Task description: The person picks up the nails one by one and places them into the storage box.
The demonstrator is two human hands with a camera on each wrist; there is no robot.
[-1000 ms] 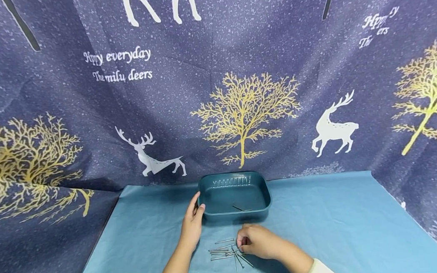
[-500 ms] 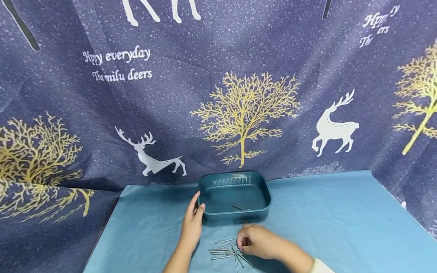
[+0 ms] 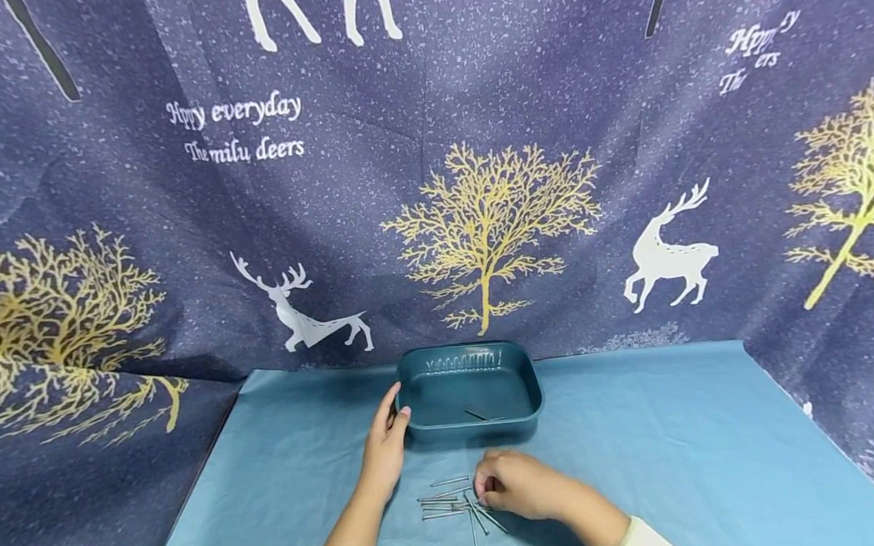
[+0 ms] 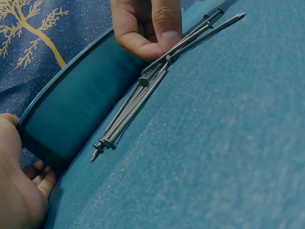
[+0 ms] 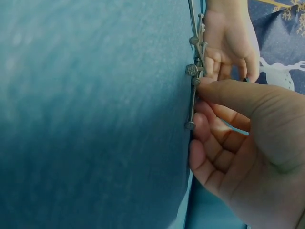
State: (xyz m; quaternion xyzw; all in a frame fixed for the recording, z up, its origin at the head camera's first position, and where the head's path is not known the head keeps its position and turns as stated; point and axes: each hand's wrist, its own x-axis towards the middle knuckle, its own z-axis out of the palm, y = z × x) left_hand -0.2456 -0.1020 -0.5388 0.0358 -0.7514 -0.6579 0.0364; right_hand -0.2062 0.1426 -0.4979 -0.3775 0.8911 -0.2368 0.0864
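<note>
My left hand (image 3: pixel 385 456) holds the left side of a dark teal plastic bin (image 3: pixel 471 432), its thumb at the front left corner. In the left wrist view its fingers (image 4: pixel 46 181) curl at the foot of the bin's wall. In front of the bin lies a loose pile of long steel nails (image 3: pixel 442 507), some crossing each other. My right hand (image 3: pixel 521 483) is at the pile's right side, thumb and forefinger pinching a nail (image 5: pixel 196 81) among the others. Part of that nail is hidden by the fingers. Inside the bin lie a couple of nails (image 3: pixel 477 415).
A light blue cloth (image 3: pixel 666 451) covers the table. Behind it hangs a dark blue curtain (image 3: pixel 546 91) printed with deer and golden trees, close to the bin's back edge.
</note>
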